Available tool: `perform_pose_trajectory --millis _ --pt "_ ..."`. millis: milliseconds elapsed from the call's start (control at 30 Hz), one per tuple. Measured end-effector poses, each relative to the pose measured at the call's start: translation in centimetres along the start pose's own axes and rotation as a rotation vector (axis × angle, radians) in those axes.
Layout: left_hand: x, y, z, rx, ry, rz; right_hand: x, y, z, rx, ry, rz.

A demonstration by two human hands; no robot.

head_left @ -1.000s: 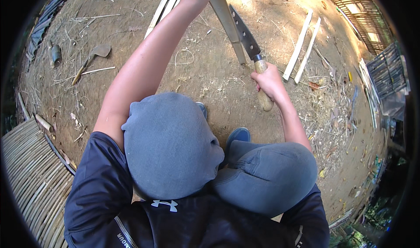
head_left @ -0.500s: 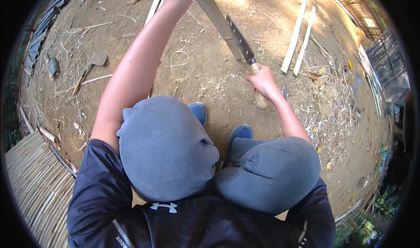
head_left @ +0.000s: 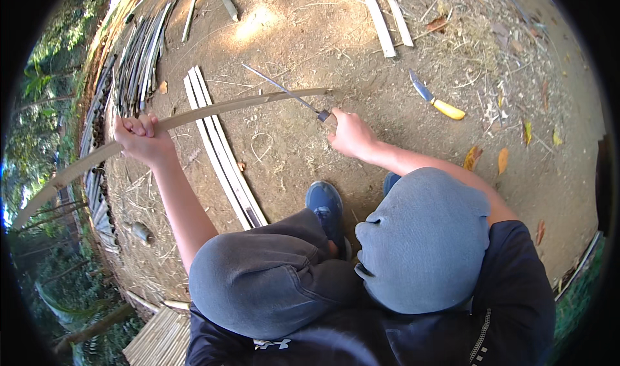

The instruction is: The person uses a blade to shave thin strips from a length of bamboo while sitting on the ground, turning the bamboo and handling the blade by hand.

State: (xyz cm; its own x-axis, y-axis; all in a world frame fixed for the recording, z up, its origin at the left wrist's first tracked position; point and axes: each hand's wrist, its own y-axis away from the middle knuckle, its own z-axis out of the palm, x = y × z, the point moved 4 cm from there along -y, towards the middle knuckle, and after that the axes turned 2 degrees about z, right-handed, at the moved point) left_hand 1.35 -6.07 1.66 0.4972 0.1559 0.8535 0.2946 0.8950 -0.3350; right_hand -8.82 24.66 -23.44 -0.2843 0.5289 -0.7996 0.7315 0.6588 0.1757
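Note:
My left hand (head_left: 145, 140) is closed around a long, pale bamboo strip (head_left: 219, 107) that bows across in front of me, one end reaching past the hand to the far left. In my right hand (head_left: 352, 133) is a machete (head_left: 274, 83), its short handle mostly hidden by the fingers. The blade shows almost edge-on and crosses the strip near its right end. Whether blade and strip touch, I cannot tell. Both hands are out beyond my bent knees, above the dirt ground.
A yellow-handled knife (head_left: 445, 109) lies on the ground to the right. Split strips (head_left: 223, 153) lie left of my shoes, and two more (head_left: 376, 17) lie farther off. Beyond my left hand is a pile of dark poles (head_left: 139, 59). A slatted platform (head_left: 158, 340) is at lower left.
The view has swung, bringing the greenery into sight at left. My left hand has come lower and left with the strip, now stretched crosswise. The machete has turned from flat to edge-on, pointing left.

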Motion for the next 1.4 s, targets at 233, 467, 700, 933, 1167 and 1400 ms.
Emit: perform_pose_trajectory --millis 233,467,700,933,1167,1400 --pt "0.3 -0.1 -0.8 0.039 -0.065 0.053 -1.1 -2.6 -0.4 -0.169 -0.032 0.158" --pt "0.3 0.8 0.2 0.074 -0.159 0.066 0.7 -2.0 -0.3 -0.166 -0.099 0.155" --pt "0.4 0.2 -1.9 0.075 -0.135 0.054 -1.7 -1.8 -0.4 -0.205 -0.071 0.030" --pt "0.1 -0.1 -2.0 0.032 -0.095 0.052 -1.0 -1.9 -0.1 -0.180 0.044 0.073" --pt "0.0 -0.2 -1.9 0.028 -0.078 0.043 1.3 -3.2 -0.9 -0.198 0.184 0.172" --pt "-0.1 0.2 -1.6 0.058 -0.110 0.054 4.7 -3.5 -1.0 -0.233 0.115 0.296"
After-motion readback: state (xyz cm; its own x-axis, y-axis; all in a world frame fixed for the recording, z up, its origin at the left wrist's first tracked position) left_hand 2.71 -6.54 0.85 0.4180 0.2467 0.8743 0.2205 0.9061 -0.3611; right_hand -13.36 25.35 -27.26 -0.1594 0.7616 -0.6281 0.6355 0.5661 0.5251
